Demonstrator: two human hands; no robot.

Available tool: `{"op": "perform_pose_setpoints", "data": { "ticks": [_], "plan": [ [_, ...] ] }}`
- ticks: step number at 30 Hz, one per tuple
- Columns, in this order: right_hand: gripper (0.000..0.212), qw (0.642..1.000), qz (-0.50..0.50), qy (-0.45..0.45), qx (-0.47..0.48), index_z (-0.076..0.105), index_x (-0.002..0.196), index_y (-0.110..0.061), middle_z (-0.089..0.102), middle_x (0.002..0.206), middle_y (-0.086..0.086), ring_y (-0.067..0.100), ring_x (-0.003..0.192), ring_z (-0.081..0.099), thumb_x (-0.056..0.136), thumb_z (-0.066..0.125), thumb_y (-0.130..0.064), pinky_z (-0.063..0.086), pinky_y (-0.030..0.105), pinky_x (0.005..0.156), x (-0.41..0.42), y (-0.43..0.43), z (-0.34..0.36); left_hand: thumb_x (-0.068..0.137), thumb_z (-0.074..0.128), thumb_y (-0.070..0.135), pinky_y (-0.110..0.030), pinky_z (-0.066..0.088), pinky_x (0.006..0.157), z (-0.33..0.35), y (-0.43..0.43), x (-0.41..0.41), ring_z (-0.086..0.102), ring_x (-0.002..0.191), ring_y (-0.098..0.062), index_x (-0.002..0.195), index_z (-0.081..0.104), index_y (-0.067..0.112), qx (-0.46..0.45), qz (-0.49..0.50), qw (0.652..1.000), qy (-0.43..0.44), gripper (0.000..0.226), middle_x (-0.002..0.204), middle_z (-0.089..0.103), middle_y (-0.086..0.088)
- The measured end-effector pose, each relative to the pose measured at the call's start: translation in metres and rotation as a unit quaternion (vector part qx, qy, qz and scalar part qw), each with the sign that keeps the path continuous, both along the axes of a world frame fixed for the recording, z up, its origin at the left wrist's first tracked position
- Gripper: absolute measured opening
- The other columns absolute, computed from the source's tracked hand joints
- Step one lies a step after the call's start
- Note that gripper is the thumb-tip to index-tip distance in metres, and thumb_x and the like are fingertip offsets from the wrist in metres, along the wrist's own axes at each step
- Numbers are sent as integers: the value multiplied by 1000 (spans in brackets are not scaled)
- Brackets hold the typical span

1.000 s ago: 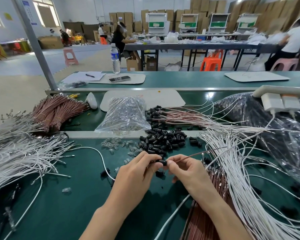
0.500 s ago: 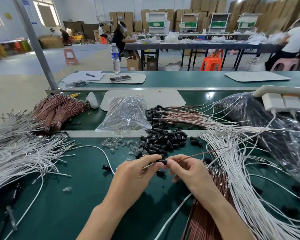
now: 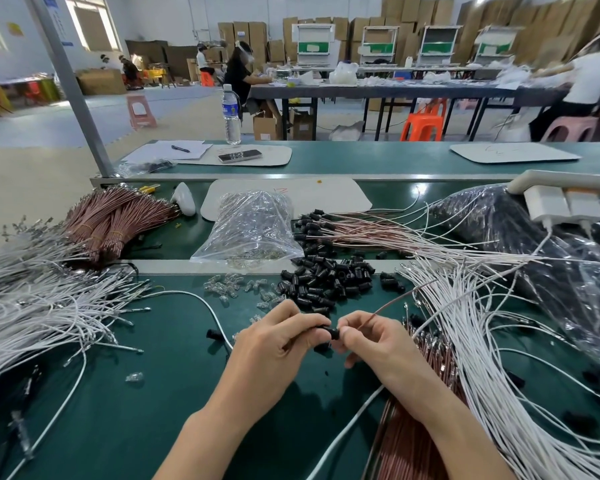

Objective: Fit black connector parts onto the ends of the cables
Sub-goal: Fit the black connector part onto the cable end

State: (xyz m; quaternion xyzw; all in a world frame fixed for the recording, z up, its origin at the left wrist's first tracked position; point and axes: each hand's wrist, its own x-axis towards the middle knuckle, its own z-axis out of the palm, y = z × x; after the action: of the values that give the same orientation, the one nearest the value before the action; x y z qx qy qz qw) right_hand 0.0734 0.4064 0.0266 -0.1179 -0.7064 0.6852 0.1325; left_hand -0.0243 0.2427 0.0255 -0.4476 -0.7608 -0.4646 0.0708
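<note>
Both hands meet low over the green tabletop (image 3: 136, 393); the left hand (image 3: 274, 344) has its fingers (image 3: 302, 320) curled round 1 black connector (image 3: 330, 332), which shows just between the 2 hands; the right hand (image 3: 378, 344) pinches a thin brown cable (image 3: 399, 301) with its fingers (image 3: 357, 322) bent close together, the cable's near end at the connector and its far end rising up and to the right; whether the cable's tip is already inside the connector I cannot tell.

Just beyond the hands lies a pile of black connectors (image 3: 326, 278); left of that pile sit small clear parts (image 3: 236, 289) scattered on the tabletop; behind them a clear plastic bag (image 3: 253, 226) lies slumped; right of the bag, brown cables with black ends (image 3: 326, 226) fan out toward the right.

A thick spread of white cables (image 3: 465, 323) covers the right side, and more white cables (image 3: 32, 299) cover the left; tied bundles of brown cables (image 3: 111, 220) lie at the far left; further brown cables (image 3: 423, 445) run under the right forearm; a dark plastic bag (image 3: 534, 254) lies at the far right with a white power strip (image 3: 565, 202) above it.

On the far tabletop stand a water bottle (image 3: 231, 116) and, near it, a phone (image 3: 239, 155).
</note>
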Motion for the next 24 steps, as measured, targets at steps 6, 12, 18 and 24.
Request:
{"op": "perform_pose_setpoints", "data": {
  "ticks": [6,12,18,24],
  "plan": [
    [14,999,17,0,-38,69,85,-14,71,73,1,9,73,66,82,60,-24,55,25,66,1,2,1,99,59,42,-19,45,71,-1,3,2,63,86,-7,109,67,36,22,-29,999,-19,14,101,61,21],
    [15,993,38,25,-108,73,75,-25,66,73,5,13,73,63,73,64,-36,54,27,65,0,0,4,97,61,32,-9,40,73,0,7,6,63,85,-5,106,68,35,52,-38,998,-26,12,101,62,21],
    [17,979,41,54,-190,71,76,-24,65,77,6,18,74,64,87,58,-27,55,32,62,-4,-4,6,96,64,28,-7,41,68,0,8,6,62,77,-3,108,70,33,89,-37,994,-55,14,100,63,20],
    [34,975,24,23,-221,74,87,-20,70,89,13,25,75,66,93,63,-51,56,36,59,-6,-6,4,95,66,21,-6,42,70,-3,11,9,63,79,1,112,68,29,117,-9,992,-44,19,98,61,20]
  ]
}}
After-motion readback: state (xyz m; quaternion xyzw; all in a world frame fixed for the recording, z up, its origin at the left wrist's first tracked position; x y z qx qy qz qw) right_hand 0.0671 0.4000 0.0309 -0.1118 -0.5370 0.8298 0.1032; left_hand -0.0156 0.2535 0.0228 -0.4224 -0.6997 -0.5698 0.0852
